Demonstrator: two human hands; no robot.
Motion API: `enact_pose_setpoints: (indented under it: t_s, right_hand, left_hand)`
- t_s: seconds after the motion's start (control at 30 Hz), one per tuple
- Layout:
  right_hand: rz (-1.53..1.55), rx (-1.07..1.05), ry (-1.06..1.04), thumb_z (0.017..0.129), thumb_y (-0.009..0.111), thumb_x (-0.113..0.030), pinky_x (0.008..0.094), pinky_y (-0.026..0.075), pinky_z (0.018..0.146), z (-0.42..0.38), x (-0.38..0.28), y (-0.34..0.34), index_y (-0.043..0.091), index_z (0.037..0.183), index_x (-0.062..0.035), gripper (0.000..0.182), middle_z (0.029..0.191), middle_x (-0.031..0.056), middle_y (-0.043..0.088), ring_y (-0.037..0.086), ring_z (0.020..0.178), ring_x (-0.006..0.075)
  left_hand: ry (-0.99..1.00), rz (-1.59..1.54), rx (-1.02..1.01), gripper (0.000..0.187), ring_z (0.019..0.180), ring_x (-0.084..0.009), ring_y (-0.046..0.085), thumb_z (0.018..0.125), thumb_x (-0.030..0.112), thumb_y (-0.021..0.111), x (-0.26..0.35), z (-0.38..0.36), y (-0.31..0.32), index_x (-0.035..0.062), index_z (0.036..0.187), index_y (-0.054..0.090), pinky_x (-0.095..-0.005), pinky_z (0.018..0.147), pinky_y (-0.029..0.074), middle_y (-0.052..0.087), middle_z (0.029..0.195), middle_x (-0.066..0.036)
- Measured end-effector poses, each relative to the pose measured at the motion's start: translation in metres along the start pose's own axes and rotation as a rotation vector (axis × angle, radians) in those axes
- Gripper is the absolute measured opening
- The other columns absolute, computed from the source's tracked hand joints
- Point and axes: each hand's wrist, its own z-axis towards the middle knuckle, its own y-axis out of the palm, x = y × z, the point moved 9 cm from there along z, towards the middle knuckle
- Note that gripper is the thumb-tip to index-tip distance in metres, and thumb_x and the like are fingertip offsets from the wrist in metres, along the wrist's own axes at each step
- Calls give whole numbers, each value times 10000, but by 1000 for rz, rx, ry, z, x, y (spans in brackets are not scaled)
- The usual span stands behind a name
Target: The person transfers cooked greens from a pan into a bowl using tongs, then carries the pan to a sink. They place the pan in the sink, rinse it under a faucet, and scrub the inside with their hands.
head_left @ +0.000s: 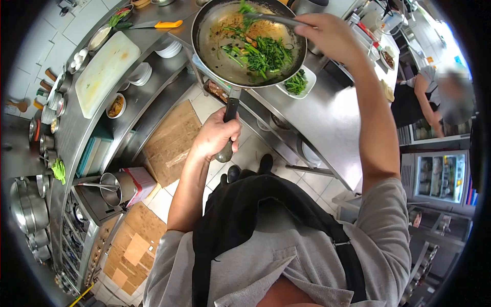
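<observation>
My left hand [217, 134] is wrapped round the black handle of a frying pan [198, 51], which is raised in front of me. Chopped leafy greens [268, 56] lie in the pan with brown bits and some liquid. Above the pan's right rim, my right hand [327, 35] grips metal tongs [276, 19], slightly smeared by motion. Some greens [246, 8] are at the tips of the tongs, over the far side of the pan. Just right of the pan, a white dish [311, 82] with more greens stands on the steel counter [327, 123], partly hidden by the pan.
A white cutting board [107, 71] and a knife with a yellow handle [168, 24] lie on the left counter. Stacked white plates [169, 48] and a bowl of food [116, 106] are on the shelf below. Another person [434, 92] stands at the far right near a glass-door fridge [440, 176].
</observation>
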Motion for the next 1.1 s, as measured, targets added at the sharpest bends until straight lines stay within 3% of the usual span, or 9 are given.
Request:
enact_pose_setpoints:
  t_s: [0.07, 0.13, 0.23, 0.3, 0.37, 0.53, 0.67, 0.9, 1.1]
  right_hand:
    - [73, 37, 84, 901, 625, -372, 358, 505, 673, -22, 21, -32, 696, 1189, -130, 383, 828, 89, 702, 675, 745, 205]
    - [34, 170, -8, 905, 643, -365, 316, 474, 633, -44, 44, -59, 694, 1171, -76, 396, 769, 82, 660, 622, 673, 167]
    - [93, 65, 156, 909, 657, -350, 327, 492, 683, -84, 76, -66, 688, 1174, -55, 398, 815, 105, 681, 633, 714, 180]
    - [110, -43, 468, 900, 672, -356, 345, 505, 758, -116, 116, -38, 682, 1167, -33, 419, 882, 132, 709, 673, 835, 207]
    - [34, 18, 404, 890, 672, -368, 374, 516, 794, -132, 127, -4, 700, 1146, -64, 399, 919, 145, 720, 697, 882, 247]
    - [-263, -248, 335, 883, 639, -321, 465, 517, 816, -140, 103, 79, 669, 1084, -116, 288, 991, 159, 703, 663, 956, 368]
    - [-320, -307, 304, 879, 639, -323, 461, 517, 813, -138, 89, 74, 674, 1090, -121, 294, 964, 152, 707, 668, 949, 360]
    - [-171, -145, 296, 865, 643, -334, 457, 518, 803, -96, 34, -15, 705, 1009, -97, 284, 900, 140, 709, 674, 917, 353]
    - [-273, -277, 17, 864, 631, -329, 468, 531, 795, -40, -31, 52, 722, 967, -93, 274, 884, 142, 712, 686, 902, 336]
  left_hand:
    - [-12, 14, 33, 115, 451, -141, 525, 818, 51, 543, 0, 0, -4, 31, 907, 472, -288, 444, 453, 512, 620, -19]
    - [-11, 23, 39, 111, 450, -141, 526, 818, 51, 543, -2, 1, -7, 30, 904, 475, -291, 444, 455, 512, 619, -19]
    - [-2, 40, 54, 103, 446, -141, 527, 821, 51, 543, -4, 1, -13, 29, 898, 478, -292, 445, 456, 513, 617, -20]
    - [0, 45, 60, 99, 444, -142, 527, 824, 52, 544, -8, 1, -17, 29, 894, 479, -292, 447, 457, 515, 617, -21]
    - [24, 60, 102, 124, 434, -134, 531, 838, 83, 569, -10, 2, -24, 31, 905, 480, -273, 427, 447, 515, 620, -17]
    - [-6, 66, 120, 119, 442, -147, 531, 842, 66, 556, -14, 2, -31, 26, 916, 472, -290, 449, 455, 517, 619, -29]
    - [-1, 70, 118, 130, 439, -149, 532, 843, 76, 564, -17, 3, -36, 26, 916, 469, -289, 443, 452, 518, 624, -31]
    - [5, 72, 103, 102, 443, -135, 519, 855, 76, 562, -14, 3, -29, 37, 887, 473, -267, 449, 433, 511, 622, -26]
    - [7, 77, 121, 105, 430, -139, 524, 853, 77, 563, -15, 4, -18, 34, 899, 479, -277, 428, 439, 521, 624, -27]
